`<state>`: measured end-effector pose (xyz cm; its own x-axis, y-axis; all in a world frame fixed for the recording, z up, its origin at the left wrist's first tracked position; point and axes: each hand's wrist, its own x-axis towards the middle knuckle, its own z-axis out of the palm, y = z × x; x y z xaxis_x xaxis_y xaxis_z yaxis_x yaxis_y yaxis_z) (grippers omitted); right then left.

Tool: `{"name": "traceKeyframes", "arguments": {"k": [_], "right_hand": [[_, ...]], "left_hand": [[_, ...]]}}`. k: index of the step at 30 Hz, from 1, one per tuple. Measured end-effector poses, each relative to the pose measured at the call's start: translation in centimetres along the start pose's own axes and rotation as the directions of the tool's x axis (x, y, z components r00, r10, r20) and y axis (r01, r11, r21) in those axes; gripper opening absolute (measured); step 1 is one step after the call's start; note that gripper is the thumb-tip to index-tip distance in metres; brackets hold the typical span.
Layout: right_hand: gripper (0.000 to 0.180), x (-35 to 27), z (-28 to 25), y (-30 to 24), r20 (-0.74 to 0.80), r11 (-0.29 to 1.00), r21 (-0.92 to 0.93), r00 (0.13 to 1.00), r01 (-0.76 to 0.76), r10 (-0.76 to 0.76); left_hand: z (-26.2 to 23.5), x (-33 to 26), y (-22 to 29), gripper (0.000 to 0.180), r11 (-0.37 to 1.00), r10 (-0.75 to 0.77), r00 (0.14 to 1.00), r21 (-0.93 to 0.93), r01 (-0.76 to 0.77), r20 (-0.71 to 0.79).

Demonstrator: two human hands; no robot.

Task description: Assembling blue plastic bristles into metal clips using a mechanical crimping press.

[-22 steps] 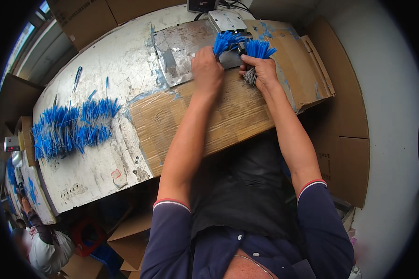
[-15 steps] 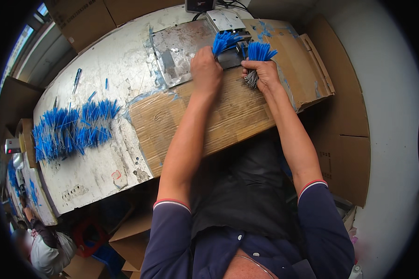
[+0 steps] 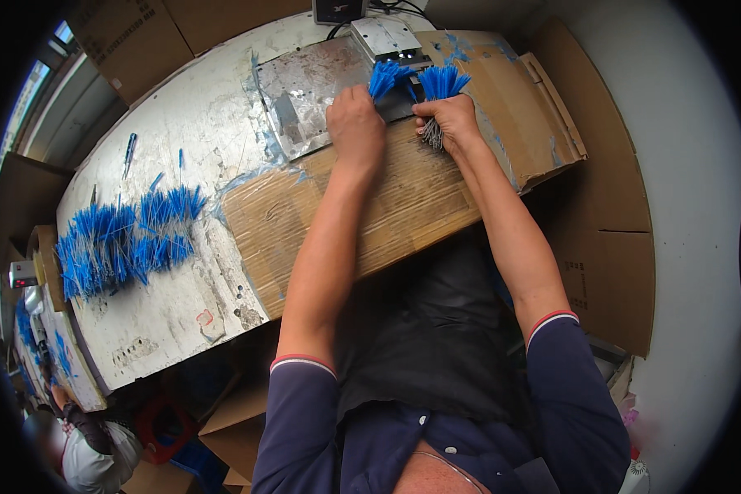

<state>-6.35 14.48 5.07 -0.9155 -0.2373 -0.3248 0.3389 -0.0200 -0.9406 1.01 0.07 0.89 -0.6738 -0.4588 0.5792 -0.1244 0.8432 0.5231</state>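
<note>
My left hand [image 3: 356, 128] is closed round a bundle of thin blue-tipped wires [image 3: 386, 77]; its fingers are mostly hidden behind the back of the hand. Close by on the right, my right hand [image 3: 456, 121] grips a second blue-tipped wire bundle [image 3: 443, 81]. That bundle stands nearly upright, blue ends fanning out above the fist and bare grey ends hanging below it. Both hands are just in front of a small metal machine [image 3: 385, 38], over the near edge of a steel plate [image 3: 309, 86].
A large heap of blue-tipped wires [image 3: 99, 247] lies on the worn white table [image 3: 173, 317]. Behind it is a pen [image 3: 130, 153]. Flattened cardboard [image 3: 346, 218] covers the table's near right part. At the lower left, another person [image 3: 99, 457] sits at a neighbouring bench.
The whole view has shifted slightly. My right hand has come a little nearer the left one, and both still hold their wire bundles.
</note>
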Motion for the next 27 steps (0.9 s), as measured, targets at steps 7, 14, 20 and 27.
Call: {"name": "traceKeyframes", "arguments": {"k": [7, 14, 20, 27], "right_hand": [[0.012, 0.8, 0.7, 0.4, -0.058, 0.998, -0.046, 0.997, 0.042, -0.044], [0.012, 1.3, 1.2, 0.4, -0.069, 0.997, -0.055, 0.996, 0.047, -0.051], [0.014, 0.2, 0.5, 0.1, 0.018, 0.994, 0.105, 0.999, 0.033, -0.035], [0.014, -0.1, -1.0, 0.7, 0.1, 0.974, 0.221, 0.992, 0.054, -0.078]], "left_hand": [[-0.2, 0.0, -0.4, 0.01, 0.992, -0.09, 0.99, 0.073, 0.098, -0.104], [-0.3, 0.3, -0.7, 0.017, 0.994, -0.101, 0.982, -0.043, 0.096, -0.161], [-0.4, 0.2, -0.5, 0.015, 0.988, -0.072, 0.995, -0.139, 0.063, -0.064], [-0.5, 0.1, -0.2, 0.024, 0.988, 0.011, 0.996, -0.154, 0.003, 0.09]]}}
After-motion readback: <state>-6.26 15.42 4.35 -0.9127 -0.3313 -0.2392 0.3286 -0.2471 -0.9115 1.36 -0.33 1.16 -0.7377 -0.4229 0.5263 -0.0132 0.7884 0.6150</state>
